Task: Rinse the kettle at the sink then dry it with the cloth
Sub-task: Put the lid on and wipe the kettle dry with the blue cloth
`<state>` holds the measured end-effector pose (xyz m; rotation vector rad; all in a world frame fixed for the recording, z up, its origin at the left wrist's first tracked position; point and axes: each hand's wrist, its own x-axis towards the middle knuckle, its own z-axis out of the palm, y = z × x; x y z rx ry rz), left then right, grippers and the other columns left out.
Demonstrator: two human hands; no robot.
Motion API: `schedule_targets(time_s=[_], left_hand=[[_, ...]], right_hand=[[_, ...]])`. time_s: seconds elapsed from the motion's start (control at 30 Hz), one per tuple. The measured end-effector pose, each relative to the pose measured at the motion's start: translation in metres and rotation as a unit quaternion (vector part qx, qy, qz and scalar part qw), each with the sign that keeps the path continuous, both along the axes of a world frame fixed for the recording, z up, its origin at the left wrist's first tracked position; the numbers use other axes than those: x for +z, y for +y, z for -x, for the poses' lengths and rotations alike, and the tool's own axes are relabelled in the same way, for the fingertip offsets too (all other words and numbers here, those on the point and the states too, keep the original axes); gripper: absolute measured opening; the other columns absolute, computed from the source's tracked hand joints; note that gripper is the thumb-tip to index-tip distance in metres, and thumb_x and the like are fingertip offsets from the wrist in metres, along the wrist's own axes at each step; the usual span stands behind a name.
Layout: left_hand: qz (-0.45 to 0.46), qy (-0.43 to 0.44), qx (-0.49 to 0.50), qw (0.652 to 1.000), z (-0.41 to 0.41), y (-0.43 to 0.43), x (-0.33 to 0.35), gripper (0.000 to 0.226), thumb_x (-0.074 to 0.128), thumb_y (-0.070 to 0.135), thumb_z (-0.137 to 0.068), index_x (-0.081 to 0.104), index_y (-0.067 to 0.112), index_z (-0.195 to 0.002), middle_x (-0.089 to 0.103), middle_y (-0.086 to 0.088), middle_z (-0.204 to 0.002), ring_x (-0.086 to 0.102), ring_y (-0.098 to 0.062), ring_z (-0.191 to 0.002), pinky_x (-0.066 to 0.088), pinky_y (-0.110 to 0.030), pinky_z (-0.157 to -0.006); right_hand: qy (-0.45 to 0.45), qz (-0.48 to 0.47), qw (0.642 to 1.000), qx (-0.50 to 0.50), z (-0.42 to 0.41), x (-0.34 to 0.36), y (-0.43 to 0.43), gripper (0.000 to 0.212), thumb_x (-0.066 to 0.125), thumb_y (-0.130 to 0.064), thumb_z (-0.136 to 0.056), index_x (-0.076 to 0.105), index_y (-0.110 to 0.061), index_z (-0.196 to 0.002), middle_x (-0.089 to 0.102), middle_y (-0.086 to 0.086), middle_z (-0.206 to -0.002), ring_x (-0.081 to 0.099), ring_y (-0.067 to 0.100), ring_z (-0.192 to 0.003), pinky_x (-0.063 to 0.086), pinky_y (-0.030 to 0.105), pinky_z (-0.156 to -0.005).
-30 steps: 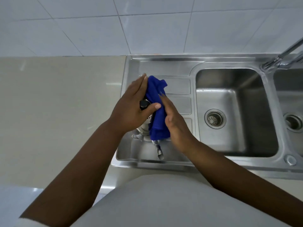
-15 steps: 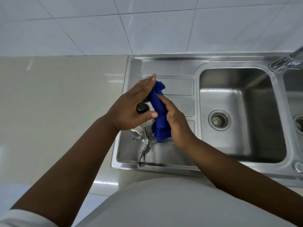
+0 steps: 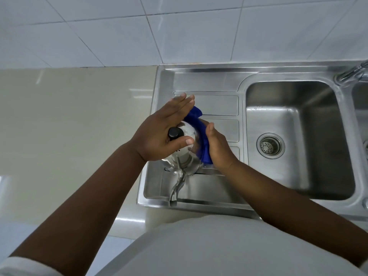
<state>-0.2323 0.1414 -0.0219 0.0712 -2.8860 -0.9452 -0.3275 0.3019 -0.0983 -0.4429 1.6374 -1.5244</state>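
Observation:
A shiny steel kettle point(image 3: 187, 156) with a black lid knob point(image 3: 174, 133) stands on the sink's drainboard point(image 3: 219, 108), its spout point(image 3: 177, 186) pointing toward me. My left hand point(image 3: 163, 132) lies flat over the kettle's top, thumb across the lid, fingers stretched out. My right hand point(image 3: 218, 148) presses a blue cloth point(image 3: 199, 128) against the kettle's right side. Much of the cloth and the kettle body is hidden under both hands.
The steel sink basin point(image 3: 298, 176) with its drain strainer point(image 3: 270, 144) lies to the right. A tap point(image 3: 352, 73) stands at the far right, beside a second basin. A beige countertop point(image 3: 69, 120) spreads to the left. White wall tiles rise behind.
The cloth has slid down and round the kettle's right side, baring more of the shiny lid. My left hand has flattened over the top. The spout has swung a little left.

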Motion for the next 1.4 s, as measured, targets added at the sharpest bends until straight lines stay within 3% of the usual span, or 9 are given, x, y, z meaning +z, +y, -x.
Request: schedule_targets(time_s=[0.17, 0.33, 0.5, 0.6, 0.73, 0.87, 1.03, 1.17, 1.4], left_hand=[[-0.013, 0.016, -0.008, 1.0, 0.002, 0.001, -0.002, 0.085, 0.049, 0.058, -0.089, 0.027, 0.002, -0.149, 0.026, -0.011, -0.158, 0.018, -0.022, -0.149, 0.029, -0.051, -0.116], [-0.018, 0.008, 0.008, 1.0, 0.0, 0.001, -0.002, 0.083, 0.047, 0.06, -0.089, 0.028, 0.007, -0.15, 0.025, -0.007, -0.159, 0.019, -0.021, -0.149, 0.034, -0.029, -0.114], [-0.01, 0.024, 0.034, 0.999, -0.001, 0.004, -0.008, 0.079, 0.042, 0.061, -0.09, 0.031, 0.01, -0.149, 0.03, -0.005, -0.158, 0.022, -0.018, -0.148, 0.036, -0.035, -0.114], [-0.035, 0.059, 0.067, 0.995, -0.001, 0.01, -0.01, 0.078, 0.042, 0.061, -0.091, 0.034, 0.007, -0.147, 0.037, -0.007, -0.153, 0.032, -0.017, -0.143, 0.037, -0.028, -0.111], [-0.027, 0.079, 0.135, 0.987, -0.002, 0.026, -0.01, 0.078, 0.03, 0.065, -0.092, 0.035, 0.009, -0.147, 0.045, -0.005, -0.147, 0.042, -0.011, -0.134, 0.037, -0.017, -0.105], [0.019, 0.042, 0.2, 0.979, -0.005, 0.038, -0.007, 0.086, 0.017, 0.071, -0.09, 0.033, 0.01, -0.148, 0.052, -0.01, -0.14, 0.04, -0.021, -0.137, 0.041, -0.04, -0.108], [0.12, -0.001, 0.124, 0.985, -0.001, 0.03, 0.007, 0.09, 0.016, 0.075, -0.087, 0.029, 0.012, -0.15, 0.034, -0.008, -0.155, 0.028, -0.023, -0.145, 0.02, -0.046, -0.119], [0.118, 0.011, -0.052, 0.992, 0.0, -0.001, 0.009, 0.078, 0.032, 0.064, -0.092, 0.029, 0.013, -0.15, 0.029, -0.006, -0.158, 0.022, -0.022, -0.148, 0.022, -0.047, -0.119], [0.11, 0.041, -0.021, 0.993, 0.003, 0.004, 0.001, 0.066, 0.025, 0.058, -0.097, 0.039, 0.015, -0.146, 0.063, -0.007, -0.128, 0.063, -0.02, -0.104, 0.048, -0.045, -0.09]], right_hand=[[0.12, 0.098, 0.988, 0.022, -0.025, 0.017, 0.01, 0.092, 0.03, -0.079, -0.087, 0.038, -0.012, -0.15, 0.05, 0.009, -0.146, 0.054, 0.028, -0.13, 0.046, 0.048, -0.106], [0.12, 0.004, 0.993, -0.019, -0.012, -0.015, 0.005, 0.079, 0.027, -0.077, -0.089, 0.047, -0.022, -0.143, 0.061, 0.005, -0.133, 0.059, 0.02, -0.124, 0.046, 0.049, -0.108], [0.059, -0.046, 0.996, -0.05, -0.017, -0.008, 0.004, 0.056, 0.023, -0.075, -0.089, 0.055, -0.045, -0.124, 0.067, 0.001, -0.116, 0.063, 0.021, -0.112, 0.047, 0.056, -0.103], [0.182, 0.039, 0.982, -0.036, -0.038, 0.021, 0.008, 0.084, 0.018, -0.077, -0.09, 0.039, -0.022, -0.15, 0.046, 0.005, -0.151, 0.045, 0.023, -0.139, 0.039, 0.053, -0.113], [0.302, 0.071, 0.951, -0.003, -0.056, 0.025, 0.02, 0.077, 0.014, -0.07, -0.095, 0.025, -0.022, -0.155, 0.015, 0.006, -0.167, 0.021, 0.025, -0.153, 0.032, 0.05, -0.119], [0.105, 0.012, 0.993, -0.044, -0.036, 0.0, 0.024, 0.068, 0.024, -0.079, -0.089, 0.033, -0.046, -0.147, 0.036, 0.0, -0.159, 0.035, 0.017, -0.146, 0.031, 0.052, -0.12], [-0.073, -0.114, 0.991, -0.007, -0.007, 0.03, 0.02, 0.089, 0.023, -0.089, -0.072, 0.06, -0.032, -0.13, 0.071, 0.002, -0.114, 0.065, 0.022, -0.109, 0.042, 0.053, -0.113], [-0.041, -0.123, 0.991, 0.022, -0.008, 0.069, 0.009, 0.09, 0.019, -0.089, -0.071, 0.063, -0.033, -0.125, 0.074, 0.006, -0.107, 0.069, 0.025, -0.104, 0.048, 0.049, -0.107], [0.069, -0.11, 0.985, 0.117, -0.029, 0.121, 0.015, 0.059, 0.015, -0.062, -0.099, 0.041, -0.036, -0.144, 0.048, -0.014, -0.143, 0.038, 0.01, -0.141, 0.025, 0.037, -0.119]])
